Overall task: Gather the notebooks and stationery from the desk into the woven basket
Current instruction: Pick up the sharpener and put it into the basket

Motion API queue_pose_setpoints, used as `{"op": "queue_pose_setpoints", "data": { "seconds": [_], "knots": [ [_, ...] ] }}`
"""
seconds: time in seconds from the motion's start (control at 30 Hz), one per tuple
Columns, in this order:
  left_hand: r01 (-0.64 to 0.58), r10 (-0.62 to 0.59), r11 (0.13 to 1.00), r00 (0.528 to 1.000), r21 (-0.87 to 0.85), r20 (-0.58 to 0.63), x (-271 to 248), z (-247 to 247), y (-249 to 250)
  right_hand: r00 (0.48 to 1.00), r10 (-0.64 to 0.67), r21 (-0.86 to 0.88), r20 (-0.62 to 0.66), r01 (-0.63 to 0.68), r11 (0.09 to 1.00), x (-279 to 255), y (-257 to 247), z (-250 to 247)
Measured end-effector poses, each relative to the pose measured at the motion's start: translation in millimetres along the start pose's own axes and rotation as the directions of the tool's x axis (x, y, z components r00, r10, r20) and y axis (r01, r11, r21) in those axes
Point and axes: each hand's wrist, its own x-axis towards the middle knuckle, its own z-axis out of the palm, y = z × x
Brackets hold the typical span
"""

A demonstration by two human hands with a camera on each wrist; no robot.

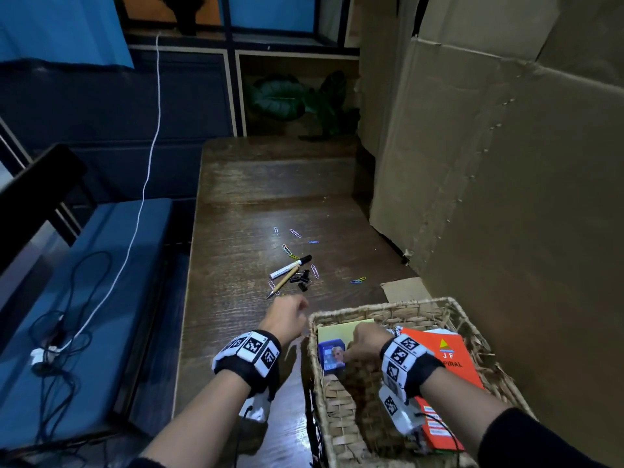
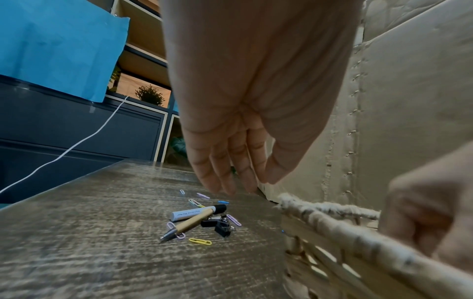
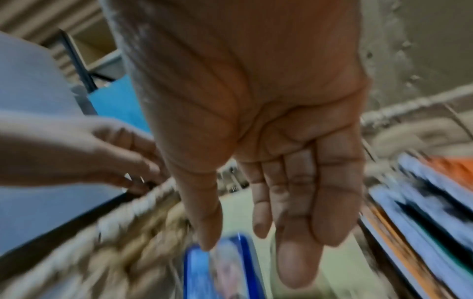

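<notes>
The woven basket (image 1: pixel 381 307) stands at the desk's near right. Inside it lie an orange spiral notebook (image 1: pixel 449 359), a yellow notepad (image 1: pixel 337 331) and a small blue case (image 1: pixel 331 356). My right hand (image 1: pixel 364 342) is inside the basket with straight fingers (image 3: pixel 297 252), its thumb tip at the blue case (image 3: pixel 202 271). My left hand (image 1: pixel 287 315) hovers empty over the desk by the basket's far left corner, its fingers (image 2: pixel 222 182) straight and pointing down. Beyond it lie a white marker (image 2: pixel 189 213), a wooden pen (image 2: pixel 189 223), black binder clips (image 2: pixel 220 226) and several coloured paper clips (image 1: pixel 287 249).
A tall cardboard sheet (image 1: pixel 506 163) walls off the desk's right side, and a cardboard scrap (image 1: pixel 405 288) lies behind the basket. Left of the desk is a blue bench (image 1: pixel 84 298) with tangled cables (image 1: pixel 67 332). Shelves with a plant (image 1: pixel 297 99) stand beyond the far edge.
</notes>
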Motion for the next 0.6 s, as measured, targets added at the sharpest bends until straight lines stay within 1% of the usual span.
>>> {"op": "queue_pose_setpoints", "data": {
  "seconds": [0.03,0.1,0.23,0.33,0.43,0.5,0.6],
  "knots": [
    [0.007,-0.007,1.0,1.0,0.0,-0.003,2,-2,-3,1.0,-0.012,0.0,0.009,0.012,1.0,-3,-2,-13],
    [0.03,-0.03,1.0,0.999,-0.001,-0.012,6,-8,-9,0.999,-0.049,0.061,-0.021,0.051,0.997,-8,-10,-43],
    [0.082,-0.082,0.996,0.997,0.034,-0.006,21,-21,-20,0.982,-0.13,0.102,-0.139,0.145,0.984,-4,-34,-99],
    [0.131,-0.132,0.99,0.991,0.055,0.004,40,-31,-30,0.962,-0.15,0.14,-0.226,0.185,0.973,14,-51,-133],
    [0.179,-0.18,0.98,0.984,0.092,0.01,61,-38,-39,0.947,-0.131,0.216,-0.293,0.199,0.956,43,-67,-152],
    [0.219,-0.221,0.969,0.975,0.111,0.01,75,-39,-46,0.944,-0.102,0.264,-0.313,0.19,0.946,65,-75,-156],
    [0.263,-0.273,0.949,0.961,0.173,0.04,95,-36,-53,0.963,-0.078,0.297,-0.257,0.156,0.942,99,-86,-152]
  ]
}}
